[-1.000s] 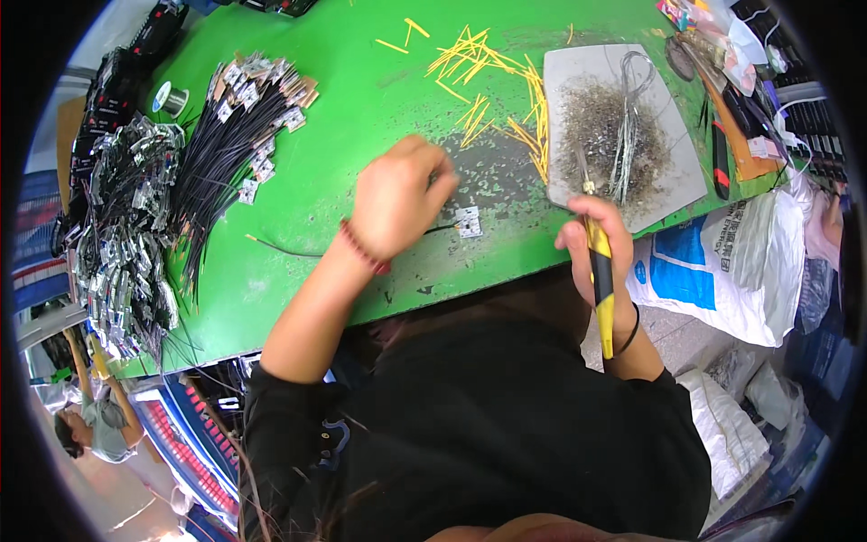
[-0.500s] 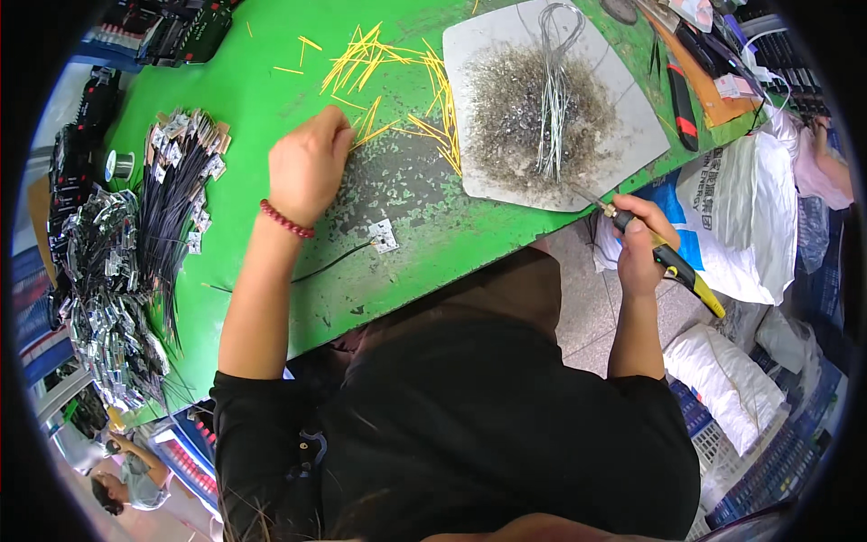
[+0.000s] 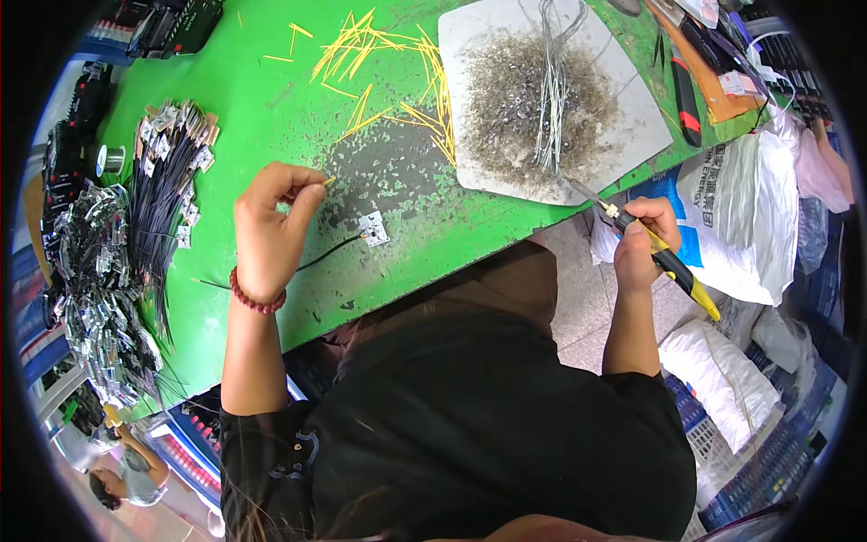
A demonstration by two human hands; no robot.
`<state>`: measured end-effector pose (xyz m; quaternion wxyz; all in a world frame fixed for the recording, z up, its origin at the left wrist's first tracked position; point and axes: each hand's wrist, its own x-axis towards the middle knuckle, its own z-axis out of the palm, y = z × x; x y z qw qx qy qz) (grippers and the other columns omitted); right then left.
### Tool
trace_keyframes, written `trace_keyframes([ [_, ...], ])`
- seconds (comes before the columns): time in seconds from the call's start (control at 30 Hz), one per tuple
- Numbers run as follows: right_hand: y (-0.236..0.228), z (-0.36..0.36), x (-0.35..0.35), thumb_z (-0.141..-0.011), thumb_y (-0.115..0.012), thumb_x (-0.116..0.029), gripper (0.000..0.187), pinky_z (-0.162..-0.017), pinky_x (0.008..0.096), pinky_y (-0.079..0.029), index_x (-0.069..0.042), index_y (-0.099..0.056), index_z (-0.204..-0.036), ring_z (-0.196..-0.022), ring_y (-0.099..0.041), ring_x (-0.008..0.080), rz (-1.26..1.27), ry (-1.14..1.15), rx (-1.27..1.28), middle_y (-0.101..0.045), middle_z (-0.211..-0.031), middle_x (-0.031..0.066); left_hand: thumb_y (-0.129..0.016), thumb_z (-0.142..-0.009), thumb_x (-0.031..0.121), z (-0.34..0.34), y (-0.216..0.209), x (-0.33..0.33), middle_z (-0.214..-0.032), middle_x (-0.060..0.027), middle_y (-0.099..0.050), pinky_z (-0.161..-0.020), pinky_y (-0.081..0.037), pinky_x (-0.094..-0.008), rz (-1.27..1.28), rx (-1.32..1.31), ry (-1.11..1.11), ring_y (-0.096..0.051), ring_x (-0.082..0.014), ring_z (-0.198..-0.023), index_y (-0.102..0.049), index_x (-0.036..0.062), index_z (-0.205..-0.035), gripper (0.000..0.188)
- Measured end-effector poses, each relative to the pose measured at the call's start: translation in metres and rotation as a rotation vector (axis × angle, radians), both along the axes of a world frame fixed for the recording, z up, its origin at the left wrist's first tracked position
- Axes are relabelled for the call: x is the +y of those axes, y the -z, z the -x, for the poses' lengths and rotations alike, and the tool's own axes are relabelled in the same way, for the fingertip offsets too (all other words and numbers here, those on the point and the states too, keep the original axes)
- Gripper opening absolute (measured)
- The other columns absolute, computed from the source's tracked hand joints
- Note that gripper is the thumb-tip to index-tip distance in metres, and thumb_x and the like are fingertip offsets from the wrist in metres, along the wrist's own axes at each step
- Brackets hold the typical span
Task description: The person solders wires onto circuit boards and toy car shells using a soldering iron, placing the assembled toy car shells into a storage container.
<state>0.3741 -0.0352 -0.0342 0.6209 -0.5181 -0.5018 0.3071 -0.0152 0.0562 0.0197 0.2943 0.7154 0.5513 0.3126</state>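
My left hand (image 3: 274,230), a red bead bracelet at its wrist, pinches a short yellow tube (image 3: 330,181) between thumb and fingertips; only its tip shows. Below that hand a black cable (image 3: 332,252) ends in a small white circuit board (image 3: 374,228) lying on the green table. In my right hand (image 3: 643,242) is a soldering iron (image 3: 672,262) with a black and yellow handle, held past the table's front edge. Its tip reaches the near edge of a soot-stained white board (image 3: 650,126), beside a bundle of solder wire (image 3: 552,108).
Loose yellow tubes (image 3: 352,50) are scattered across the back of the table (image 3: 226,81). Bundles of black cables with small boards (image 3: 170,172) lie at left, near a solder spool (image 3: 110,160). A black and red tool (image 3: 685,104) rests at right. White sacks (image 3: 750,217) stand beyond.
My left hand has drawn back from the yellow tubes toward me, now with one in its fingertips. My right hand with the soldering iron has barely moved.
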Motion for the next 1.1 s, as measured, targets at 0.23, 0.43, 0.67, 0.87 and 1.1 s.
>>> trace_keyframes([
  [0.23,-0.003,0.014,0.003,-0.077,-0.061,-0.010,0.016,-0.057,0.0222,-0.040,0.001,-0.056,-0.088,-0.063,-0.049,0.0094,-0.026,0.052,0.020,-0.054,-0.077,0.0048,-0.070,-0.076,-0.003,0.011,-0.003,-0.040,-0.077,-0.0074,-0.065,-0.066,-0.049,-0.0266,0.046,-0.026,-0.024,-0.061,-0.0147,-0.070,-0.066,-0.0020,-0.084,0.009],
  [0.43,-0.006,0.055,0.004,-0.081,-0.064,-0.021,0.026,-0.056,0.0229,-0.040,0.002,-0.053,-0.089,-0.060,-0.049,0.0110,0.010,-0.094,0.166,-0.055,-0.077,0.0076,-0.071,-0.071,0.001,-0.001,0.012,-0.060,-0.079,-0.0092,-0.059,-0.067,-0.046,-0.0372,-0.130,0.104,-0.033,-0.058,-0.0277,-0.075,-0.063,0.0031,-0.077,0.011],
  [0.67,-0.004,0.144,0.018,-0.082,-0.067,-0.015,0.022,-0.059,0.0217,-0.035,-0.001,-0.053,-0.091,-0.065,-0.044,0.0066,0.026,-0.433,0.228,-0.054,-0.077,0.0031,-0.073,-0.068,0.004,-0.011,0.020,-0.072,-0.092,-0.0061,-0.058,-0.077,-0.038,-0.0381,-0.235,0.242,-0.039,-0.054,-0.0256,-0.089,-0.063,0.0070,-0.075,0.012],
  [0.87,0.002,0.158,0.023,-0.081,-0.064,-0.013,0.017,-0.054,0.0227,-0.031,-0.001,-0.053,-0.086,-0.060,-0.040,0.0067,-0.002,-0.477,0.141,-0.054,-0.073,0.0035,-0.072,-0.068,0.006,-0.010,0.028,-0.066,-0.088,-0.0033,-0.058,-0.074,-0.037,-0.0373,-0.266,0.232,-0.046,-0.054,-0.0235,-0.087,-0.063,0.0085,-0.073,0.011],
  [1.1,0.006,0.156,0.023,-0.080,-0.066,-0.014,0.019,-0.053,0.0236,-0.035,-0.001,-0.055,-0.086,-0.061,-0.047,0.0098,-0.038,-0.471,0.029,-0.057,-0.074,0.0069,-0.071,-0.068,0.006,-0.008,0.030,-0.061,-0.086,-0.0029,-0.058,-0.073,-0.038,-0.0367,-0.264,0.199,-0.022,-0.055,-0.0236,-0.084,-0.062,0.0090,-0.071,0.011],
])
